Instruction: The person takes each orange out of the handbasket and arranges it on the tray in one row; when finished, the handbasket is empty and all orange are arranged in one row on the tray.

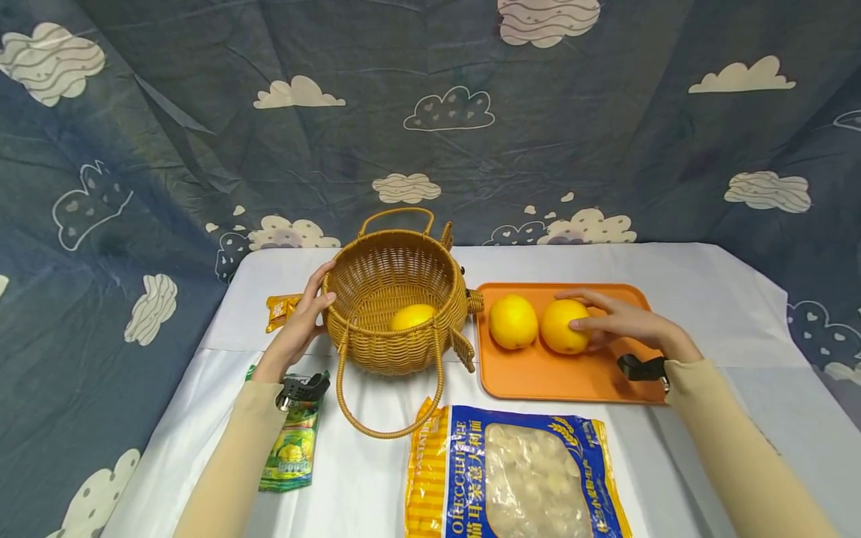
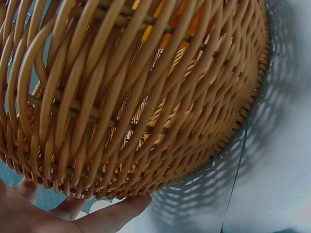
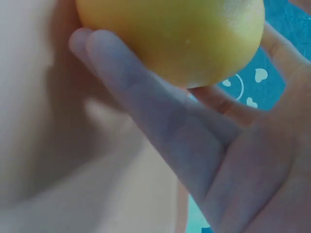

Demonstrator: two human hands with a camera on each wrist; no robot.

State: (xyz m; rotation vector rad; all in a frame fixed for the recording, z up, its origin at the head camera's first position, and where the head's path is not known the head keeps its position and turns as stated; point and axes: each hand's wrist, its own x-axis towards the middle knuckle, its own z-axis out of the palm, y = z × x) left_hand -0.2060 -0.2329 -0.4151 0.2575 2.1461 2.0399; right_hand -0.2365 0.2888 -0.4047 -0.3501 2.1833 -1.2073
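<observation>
In the head view a woven wicker basket with two loop handles stands mid-table, one orange inside it. My left hand touches the basket's left outer side near the rim; the left wrist view shows fairly straight fingers against the weave. Two more oranges are over the orange tray on the right. Around the right-hand orange my right hand has its thumb and fingers, its grip seen closely in the right wrist view. The left-hand orange sits beside it.
A blue and yellow pasta bag lies in front of the tray. Left of the basket are a small orange-brown packet and a green packet, the latter partly under my left forearm. A cloud-patterned cloth hangs behind the table.
</observation>
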